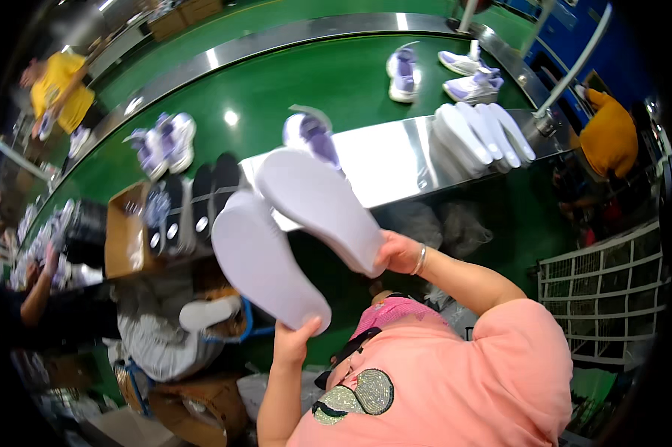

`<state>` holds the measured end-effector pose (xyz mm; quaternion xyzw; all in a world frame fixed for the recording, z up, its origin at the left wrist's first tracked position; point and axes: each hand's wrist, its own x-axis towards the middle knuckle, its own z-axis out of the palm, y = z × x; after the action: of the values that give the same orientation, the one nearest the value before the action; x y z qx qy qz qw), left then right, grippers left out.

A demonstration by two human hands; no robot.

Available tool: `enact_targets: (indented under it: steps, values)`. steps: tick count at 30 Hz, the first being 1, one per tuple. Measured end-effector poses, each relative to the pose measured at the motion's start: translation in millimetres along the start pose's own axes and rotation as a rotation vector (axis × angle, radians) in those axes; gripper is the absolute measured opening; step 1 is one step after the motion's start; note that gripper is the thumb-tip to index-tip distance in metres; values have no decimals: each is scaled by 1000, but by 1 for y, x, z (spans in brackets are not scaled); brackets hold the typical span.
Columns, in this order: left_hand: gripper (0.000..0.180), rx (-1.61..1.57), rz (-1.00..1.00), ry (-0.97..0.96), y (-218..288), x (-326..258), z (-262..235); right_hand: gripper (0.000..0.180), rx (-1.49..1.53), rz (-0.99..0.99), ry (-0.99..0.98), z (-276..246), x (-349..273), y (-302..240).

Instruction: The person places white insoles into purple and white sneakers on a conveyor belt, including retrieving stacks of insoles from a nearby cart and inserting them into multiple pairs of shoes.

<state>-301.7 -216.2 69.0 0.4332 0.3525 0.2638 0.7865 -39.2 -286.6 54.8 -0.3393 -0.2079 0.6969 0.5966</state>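
Item, pair of white insoles: left insole (257,257) and right insole (313,197), held aloft at the centre of the frame, broad ends toward the top. The right piece is seen with a thick edge; whether several are stacked cannot be told.

Left hand (295,341): closed on the narrow end of the left insole, thumb laid on its face, fingers hidden beneath. Right hand (399,253): closed on the narrow end of the right insole, fingertips partly concealed.

Behind, upper centre: one white-and-lilac sneaker (313,134), partly covered by the right insole and blurred.

Containers: open cardboard box (122,237), left of centre, in which clear plastic is seen, the remainder being hidden; black insoles (202,201) are ranged just beside it. Blue-rimmed basket (255,331), lower left of centre, overlapped by a loose white insole (202,314); its contents cannot be made out. Brown carton (194,410), lower left, in which pale material is partly seen.

Upper right: white insoles (466,134), leaned in a row on a metal ledge (380,167).

Far left: a heap of shoes (52,231), blurred and darkened by the lens rim.
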Motion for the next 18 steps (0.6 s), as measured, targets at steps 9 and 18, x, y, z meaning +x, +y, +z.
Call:
enact_targets:
  steps: [9, 18]
  values:
    - [46, 25, -419, -224, -87, 228, 209, 45, 11, -90, 792, -233, -52, -85]
    - [42, 464, -586, -440, -102, 296, 246, 36, 65, -131, 839, -261, -57, -88]
